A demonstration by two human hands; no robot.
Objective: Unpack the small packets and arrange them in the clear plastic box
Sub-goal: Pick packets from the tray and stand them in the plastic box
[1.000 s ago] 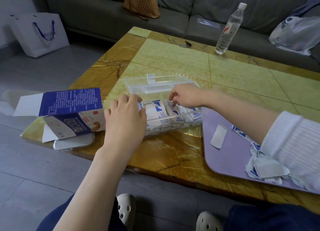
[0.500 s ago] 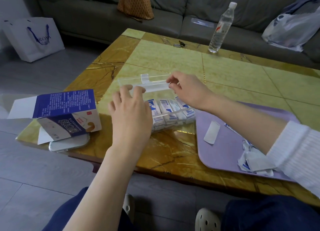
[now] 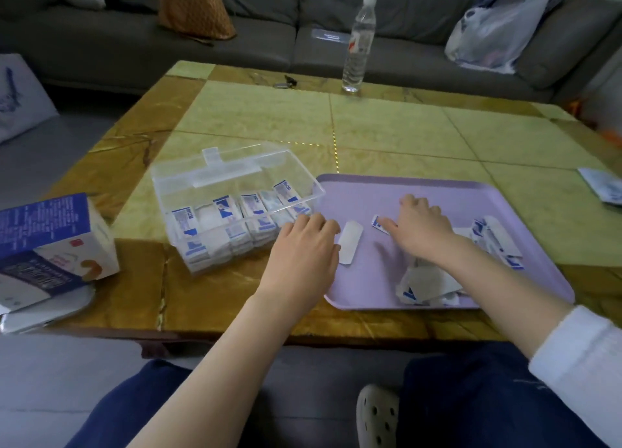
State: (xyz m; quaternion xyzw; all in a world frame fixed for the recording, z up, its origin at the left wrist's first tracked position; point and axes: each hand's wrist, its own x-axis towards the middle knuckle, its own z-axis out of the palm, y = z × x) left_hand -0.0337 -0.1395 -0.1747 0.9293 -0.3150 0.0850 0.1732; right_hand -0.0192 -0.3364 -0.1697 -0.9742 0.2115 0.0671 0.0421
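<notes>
Head view: the clear plastic box [image 3: 235, 208] is sitting on the table [image 3: 404, 138], at ten o'clock from the middle of the lilac tray [image 3: 437, 187] and just beside its rim. Its lid is lying tilted over a row of small packets [image 3: 249, 212] standing on edge inside. The left hand [image 3: 303, 249] is hovering palm down at the tray's nine o'clock edge, fingers relaxed and gripping nothing, just beside a white strip [image 3: 350, 242]. The right hand [image 3: 424, 229] is lying flat near the tray's middle with its fingers straight, holding nothing, its forefinger touching a loose packet [image 3: 377, 223] at its nine o'clock. A paper heap [image 3: 427, 286] is lying at the tray's six o'clock; whether it is packets or wrappers I cannot tell. A blue carton [image 3: 50, 245] is lying at nine o'clock from the box.
</notes>
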